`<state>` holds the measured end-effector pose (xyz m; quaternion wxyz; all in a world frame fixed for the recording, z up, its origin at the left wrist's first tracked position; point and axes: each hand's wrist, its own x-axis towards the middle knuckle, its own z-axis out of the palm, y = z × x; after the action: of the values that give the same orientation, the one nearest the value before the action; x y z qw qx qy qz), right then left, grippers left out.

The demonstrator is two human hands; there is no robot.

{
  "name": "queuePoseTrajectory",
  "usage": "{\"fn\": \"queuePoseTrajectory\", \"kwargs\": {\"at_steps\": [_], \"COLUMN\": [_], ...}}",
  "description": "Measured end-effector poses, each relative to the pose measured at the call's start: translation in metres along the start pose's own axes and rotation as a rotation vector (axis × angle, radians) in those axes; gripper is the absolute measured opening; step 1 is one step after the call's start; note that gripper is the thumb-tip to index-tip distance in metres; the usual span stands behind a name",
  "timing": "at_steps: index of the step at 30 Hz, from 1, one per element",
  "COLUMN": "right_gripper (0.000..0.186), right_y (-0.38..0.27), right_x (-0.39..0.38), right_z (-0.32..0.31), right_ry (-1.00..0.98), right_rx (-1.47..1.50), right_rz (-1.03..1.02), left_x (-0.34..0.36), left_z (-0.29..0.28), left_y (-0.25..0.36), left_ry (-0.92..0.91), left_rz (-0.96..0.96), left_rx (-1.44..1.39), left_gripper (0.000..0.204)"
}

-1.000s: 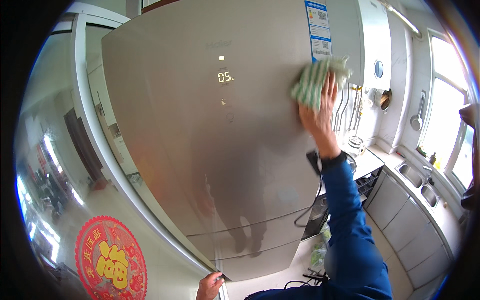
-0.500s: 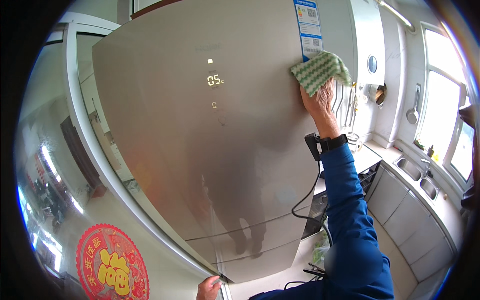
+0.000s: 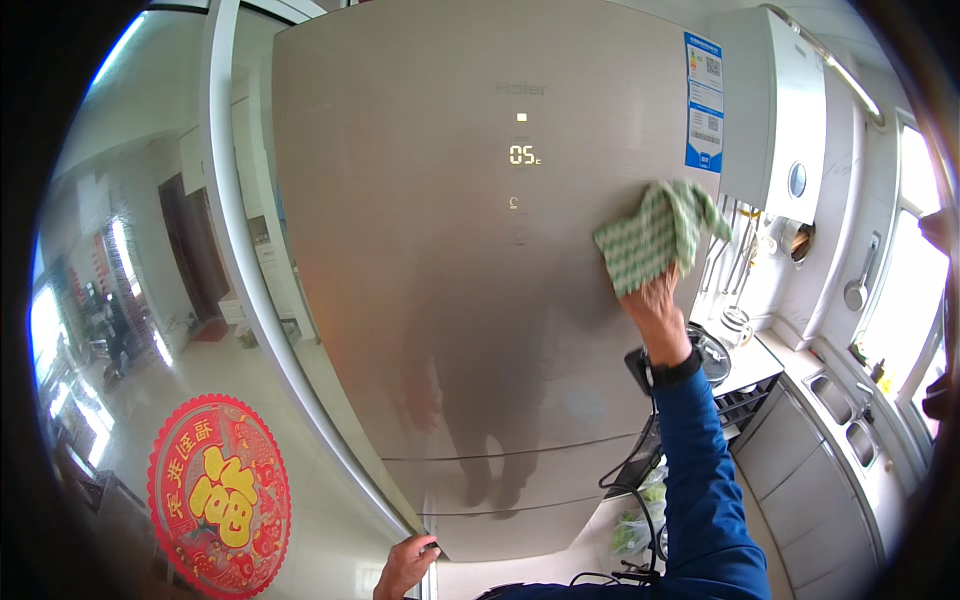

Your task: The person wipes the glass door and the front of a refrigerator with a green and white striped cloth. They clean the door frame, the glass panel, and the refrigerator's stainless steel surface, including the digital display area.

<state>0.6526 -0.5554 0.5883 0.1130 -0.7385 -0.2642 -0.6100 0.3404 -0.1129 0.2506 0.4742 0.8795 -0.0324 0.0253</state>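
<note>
A green-and-white checked cloth (image 3: pixel 650 235) lies against the right part of a tall, glossy beige-grey refrigerator (image 3: pixel 440 300). My right hand (image 3: pixel 655 300) is closed on the cloth from below and presses it to the door; its fingertips are hidden under the fabric. Above the cloth is a blue-and-white label (image 3: pixel 704 100). Low in the view, my left hand (image 3: pixel 405 565) curls its fingers over the edge of a white door frame (image 3: pixel 300 390), beside the refrigerator's lower corner. A small dark spot shows at its fingertips, too small to make out.
Left of the refrigerator is a glass door panel with a round red-and-gold decoration (image 3: pixel 220 495). A white water heater (image 3: pixel 790 120), a counter with a double sink (image 3: pixel 835 400) and a window stand to the right. A black cable (image 3: pixel 640 490) hangs from my right wrist.
My right hand has slid the cloth down the refrigerator door, off the label's lower end, which now shows. The view has shifted left. My left hand stays at the door frame.
</note>
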Motion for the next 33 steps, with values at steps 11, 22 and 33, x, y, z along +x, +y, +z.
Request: {"fn": "queuePoseTrajectory", "kwargs": {"at_steps": [11, 22, 33], "right_gripper": [0.049, 0.054, 0.05], "right_y": [-0.158, -0.313, -0.281], "right_x": [0.242, 0.255, 0.145], "right_z": [0.017, 0.084, 0.055], "right_ry": [0.193, -0.017, -0.126], "right_rx": [-0.406, -0.218, -0.06], "right_rz": [-0.128, -0.383, -0.285], "left_x": [-0.033, -0.057, -0.056], "left_z": [-0.009, -0.011, -0.02], "left_y": [-0.015, -0.058, -0.057], "left_ry": [0.053, 0.125, 0.055], "left_rz": [-0.025, -0.023, -0.11], "left_rx": [0.004, -0.018, -0.036], "left_gripper": [0.038, 0.038, 0.04]}}
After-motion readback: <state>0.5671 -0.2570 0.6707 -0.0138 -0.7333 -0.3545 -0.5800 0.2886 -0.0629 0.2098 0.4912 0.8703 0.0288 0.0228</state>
